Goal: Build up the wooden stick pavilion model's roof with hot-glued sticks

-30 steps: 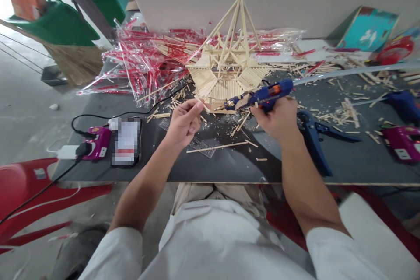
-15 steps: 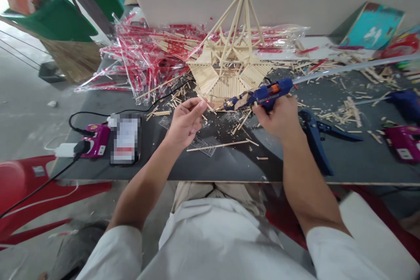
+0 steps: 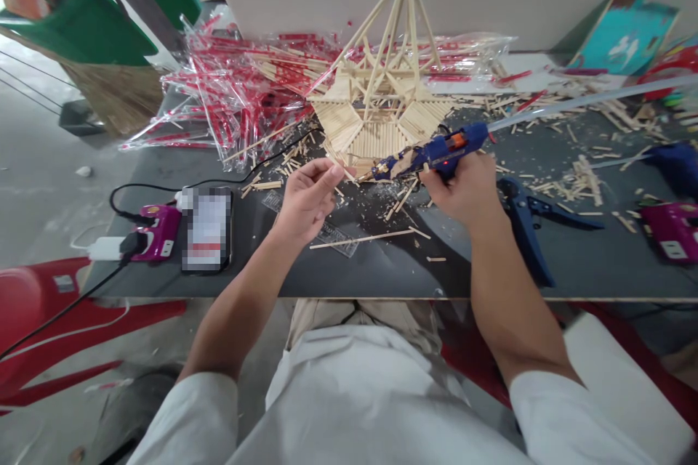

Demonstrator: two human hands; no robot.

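Apparently gluing: left hand (image 3: pixel 306 205) pinches stick (image 3: pixel 350 176) near nozzle (image 3: pixel 367 176); right hand (image 3: pixel 464 187) grips glue gun (image 3: pixel 436 155), inward of tabletop's (image 3: pixel 382 282) front edge; steadiness needed.

A phone (image 3: pixel 207 229) lies on the counter (image 3: pixel 262 276) just beside a purple power adapter (image 3: pixel 159 232) with plugs in it. Green bins (image 3: pixel 101 29) stand on the floor past the counter's left end, and a red plastic chair (image 3: pixel 38 312) sits nearer, by the same end.

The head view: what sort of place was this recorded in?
Probably an informal craft workspace: a glue gun in the right hand, a stick model, and wooden offcuts scattered over a dark tabletop.
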